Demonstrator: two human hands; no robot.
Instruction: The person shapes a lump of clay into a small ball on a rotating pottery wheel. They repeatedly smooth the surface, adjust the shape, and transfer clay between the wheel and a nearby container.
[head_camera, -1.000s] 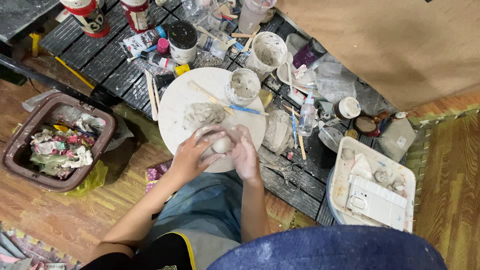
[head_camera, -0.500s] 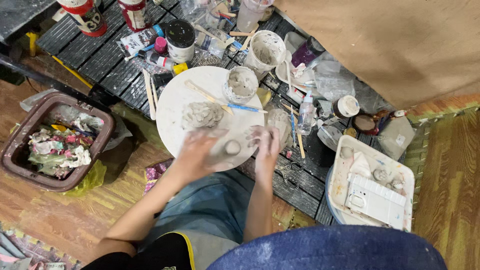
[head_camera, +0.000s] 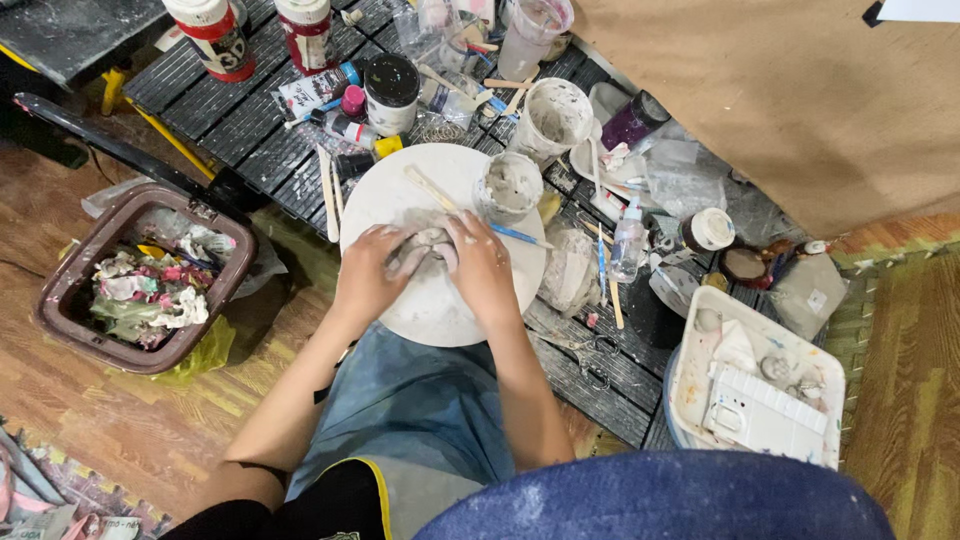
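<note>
Head view: clay lump (head_camera: 428, 243) sits between both cupping hands.

The person's forearms are bare, with no sleeves reaching the wrists. The left hand (head_camera: 368, 278) and right hand (head_camera: 482, 268) are smeared with pale grey clay, fingers (head_camera: 408, 262) included. A grey-blue apron (head_camera: 410, 410), edged yellow at its 7 o'clock corner, covers the lap over black shorts (head_camera: 320, 505).

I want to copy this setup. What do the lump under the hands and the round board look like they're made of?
Lump: probably wet grey clay, matte and soft, pressed between both hands. Round board: material unclear under a whitish, dusty coat with dried grey smears.
</note>
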